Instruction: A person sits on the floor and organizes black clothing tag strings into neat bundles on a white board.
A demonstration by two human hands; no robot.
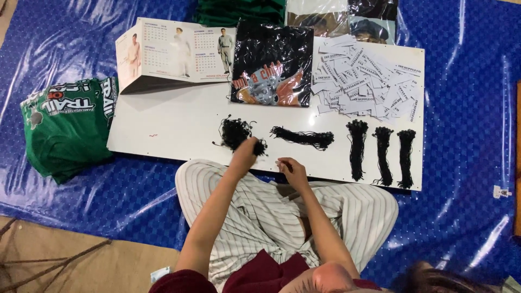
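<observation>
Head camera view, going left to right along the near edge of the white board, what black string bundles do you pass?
Tangled black string clump by the left hand → long sideways bundle → three upright bundles: first, second, third.

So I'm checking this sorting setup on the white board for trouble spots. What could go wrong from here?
1. The left hand is pulling from the loose tangled clump of black string loops; strands could knot or drag extra loops out.
2. The heap of white paper tags lies loose near the white board's far edge; a sleeve could scatter them.
3. The right hand works at the board's near edge, so small loops might drop onto the blue plastic sheet.
</observation>
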